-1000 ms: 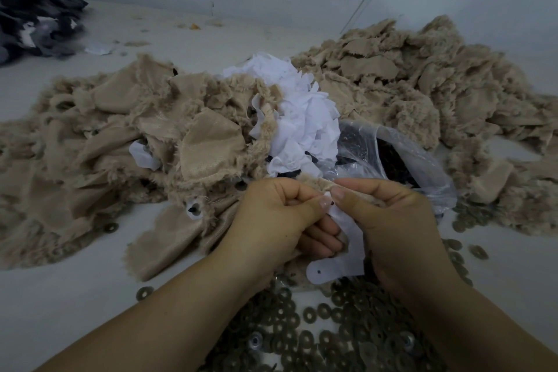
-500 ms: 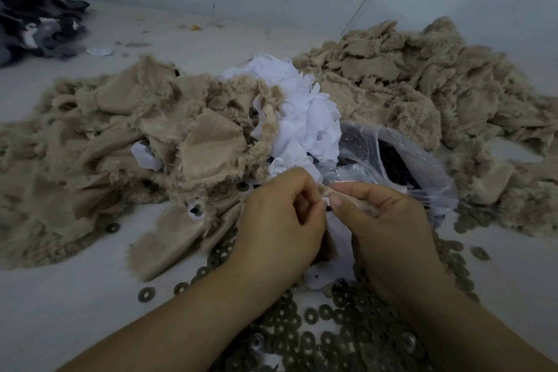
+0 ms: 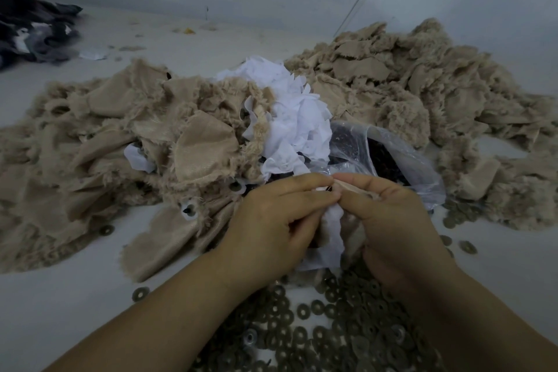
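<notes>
Your left hand [image 3: 271, 222] has stretched its fingers out to meet your right hand [image 3: 395, 220]; both pinch the white cloth piece [image 3: 332, 240] and beige plush scrap [image 3: 357, 188] tightly.

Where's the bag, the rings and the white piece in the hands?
bag [image 3: 422, 169]: head view, clear right wall.
rings [image 3: 347, 326]: head view, middle of the near heap.
white piece [image 3: 332, 244]: head view, lower hanging flap.

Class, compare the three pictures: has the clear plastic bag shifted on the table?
No. The clear plastic bag lies where it was, its mouth still beside the white fabric scraps, with the beige pile behind it.
</notes>
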`<action>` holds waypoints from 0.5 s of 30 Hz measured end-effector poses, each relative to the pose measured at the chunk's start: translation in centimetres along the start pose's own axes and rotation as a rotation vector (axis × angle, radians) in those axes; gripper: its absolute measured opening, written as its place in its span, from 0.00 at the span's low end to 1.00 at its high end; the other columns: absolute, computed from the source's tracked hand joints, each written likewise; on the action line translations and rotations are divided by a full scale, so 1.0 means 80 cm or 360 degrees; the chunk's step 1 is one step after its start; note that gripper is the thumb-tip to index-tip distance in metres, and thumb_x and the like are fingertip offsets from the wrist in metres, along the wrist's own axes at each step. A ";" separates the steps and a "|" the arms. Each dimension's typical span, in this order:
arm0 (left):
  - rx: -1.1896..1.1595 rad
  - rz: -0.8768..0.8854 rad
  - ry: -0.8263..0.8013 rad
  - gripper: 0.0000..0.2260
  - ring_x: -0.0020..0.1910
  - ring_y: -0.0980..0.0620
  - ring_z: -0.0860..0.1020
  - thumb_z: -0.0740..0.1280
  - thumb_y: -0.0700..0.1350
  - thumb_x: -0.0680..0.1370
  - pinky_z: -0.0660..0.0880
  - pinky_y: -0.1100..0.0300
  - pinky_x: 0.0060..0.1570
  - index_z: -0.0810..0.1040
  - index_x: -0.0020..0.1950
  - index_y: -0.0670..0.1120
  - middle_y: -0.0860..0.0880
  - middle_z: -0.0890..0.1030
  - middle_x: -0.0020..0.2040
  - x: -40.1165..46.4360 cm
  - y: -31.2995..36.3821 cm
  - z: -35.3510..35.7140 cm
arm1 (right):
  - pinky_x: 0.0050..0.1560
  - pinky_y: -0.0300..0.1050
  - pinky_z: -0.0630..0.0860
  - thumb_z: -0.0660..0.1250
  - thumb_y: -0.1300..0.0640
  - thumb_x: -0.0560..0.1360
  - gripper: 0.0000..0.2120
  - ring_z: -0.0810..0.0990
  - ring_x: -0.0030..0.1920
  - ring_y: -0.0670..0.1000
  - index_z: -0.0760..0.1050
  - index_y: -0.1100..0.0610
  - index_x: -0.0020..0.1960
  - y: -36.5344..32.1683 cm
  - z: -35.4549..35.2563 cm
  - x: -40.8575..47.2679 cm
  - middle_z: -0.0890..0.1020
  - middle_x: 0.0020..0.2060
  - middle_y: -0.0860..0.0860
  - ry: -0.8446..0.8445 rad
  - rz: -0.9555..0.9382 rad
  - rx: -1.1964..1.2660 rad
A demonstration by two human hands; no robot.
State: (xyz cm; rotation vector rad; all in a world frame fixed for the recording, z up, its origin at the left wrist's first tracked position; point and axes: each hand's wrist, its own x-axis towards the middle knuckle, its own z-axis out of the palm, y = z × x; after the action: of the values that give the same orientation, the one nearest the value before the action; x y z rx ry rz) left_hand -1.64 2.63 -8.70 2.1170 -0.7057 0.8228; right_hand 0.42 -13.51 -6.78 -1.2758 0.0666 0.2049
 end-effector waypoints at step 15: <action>0.0140 0.0250 -0.0347 0.08 0.50 0.47 0.82 0.66 0.31 0.77 0.78 0.52 0.49 0.84 0.52 0.36 0.42 0.84 0.50 0.017 -0.021 -0.037 | 0.34 0.54 0.77 0.70 0.53 0.76 0.04 0.77 0.31 0.56 0.80 0.46 0.50 -0.018 0.004 -0.007 0.81 0.32 0.57 0.0033 -0.0199 -0.0642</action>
State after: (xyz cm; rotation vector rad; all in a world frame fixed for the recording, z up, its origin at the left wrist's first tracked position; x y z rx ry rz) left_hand -0.58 5.61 -6.94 2.2749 -0.9765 0.7234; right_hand 0.15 -13.63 -5.23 -1.6782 -0.0397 0.0992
